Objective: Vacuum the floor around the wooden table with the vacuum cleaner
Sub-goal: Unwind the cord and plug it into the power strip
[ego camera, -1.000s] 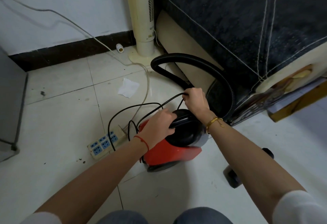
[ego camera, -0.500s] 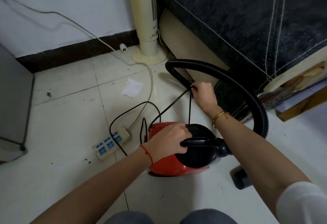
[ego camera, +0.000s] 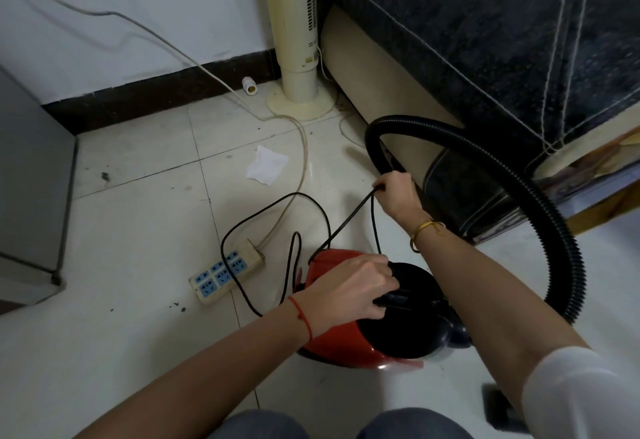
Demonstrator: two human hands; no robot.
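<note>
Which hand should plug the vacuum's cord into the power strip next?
Right, likely. The right hand already pinches the black cord; the left hand grips the vacuum cleaner handle, steadying it beside the power strip.

one head-worn view, steeply down and forward, close over the tiled floor (ego camera: 121, 265)

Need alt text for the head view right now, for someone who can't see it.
A person crouches over a red and black vacuum: the left hand grips its handle while the right hand pinches its black cord pulled up. A power strip and tissue lie on the tile floor.
</note>
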